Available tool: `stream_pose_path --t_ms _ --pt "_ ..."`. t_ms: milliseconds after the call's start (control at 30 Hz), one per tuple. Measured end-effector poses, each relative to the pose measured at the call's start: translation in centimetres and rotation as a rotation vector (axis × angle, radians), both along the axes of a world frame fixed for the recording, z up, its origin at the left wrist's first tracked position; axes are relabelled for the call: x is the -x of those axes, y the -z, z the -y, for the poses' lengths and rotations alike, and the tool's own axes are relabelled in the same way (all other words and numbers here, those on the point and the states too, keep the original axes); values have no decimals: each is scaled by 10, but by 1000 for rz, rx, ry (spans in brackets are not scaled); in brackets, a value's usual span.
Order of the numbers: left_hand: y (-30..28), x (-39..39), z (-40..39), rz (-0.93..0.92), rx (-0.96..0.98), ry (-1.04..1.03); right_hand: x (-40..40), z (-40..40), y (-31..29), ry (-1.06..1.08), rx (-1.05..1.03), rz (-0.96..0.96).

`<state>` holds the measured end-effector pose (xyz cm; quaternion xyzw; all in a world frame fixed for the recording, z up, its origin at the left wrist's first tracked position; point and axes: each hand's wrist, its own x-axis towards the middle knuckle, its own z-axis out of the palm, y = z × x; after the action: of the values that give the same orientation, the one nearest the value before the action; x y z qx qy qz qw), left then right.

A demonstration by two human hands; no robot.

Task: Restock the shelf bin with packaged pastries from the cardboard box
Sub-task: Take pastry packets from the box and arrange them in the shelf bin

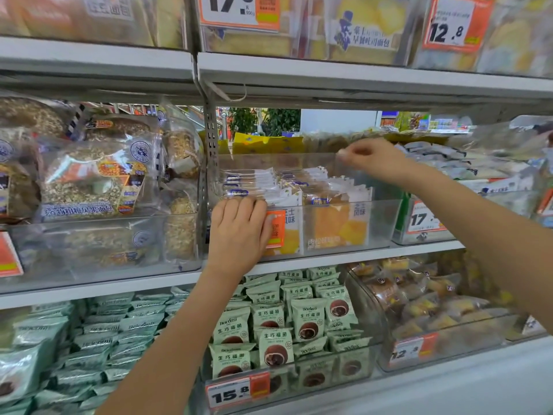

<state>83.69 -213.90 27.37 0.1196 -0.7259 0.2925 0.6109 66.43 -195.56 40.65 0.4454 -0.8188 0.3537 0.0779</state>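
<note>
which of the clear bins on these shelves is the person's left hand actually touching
The middle-shelf clear bin of white-and-orange pastry packets. The left hand lies over its front wall, partly covering its orange price tag. The other bins have no hand on their fronts.

White metal shelves (299,70) run across a shop aisle in three tiers, joined at a slotted upright (211,136). Through the gap right of the upright, a white wall (338,121) stands behind the middle shelf, with green plants (263,121) to its left and distant bright goods (434,122) to its right. The light is even and soft. Orange price tags (454,23) hang above the upright.
</note>
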Motion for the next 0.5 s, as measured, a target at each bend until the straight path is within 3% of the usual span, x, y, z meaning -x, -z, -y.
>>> stream_pose_path --t_ms 100,167,300,433,500 --pt "0 0 0 4 -10 0 20 -2 12 286 -110 83" --pt "-1 0 0 -2 -7 6 24 6 21 309 -243 256" --pt "1 2 0 4 -14 -5 10 26 25 252 -272 563" --pt "-2 -3 -2 79 -78 -13 4 32 24 295 -220 519" --pt "-6 -7 -9 141 -151 22 0 29 29 342 -92 350"
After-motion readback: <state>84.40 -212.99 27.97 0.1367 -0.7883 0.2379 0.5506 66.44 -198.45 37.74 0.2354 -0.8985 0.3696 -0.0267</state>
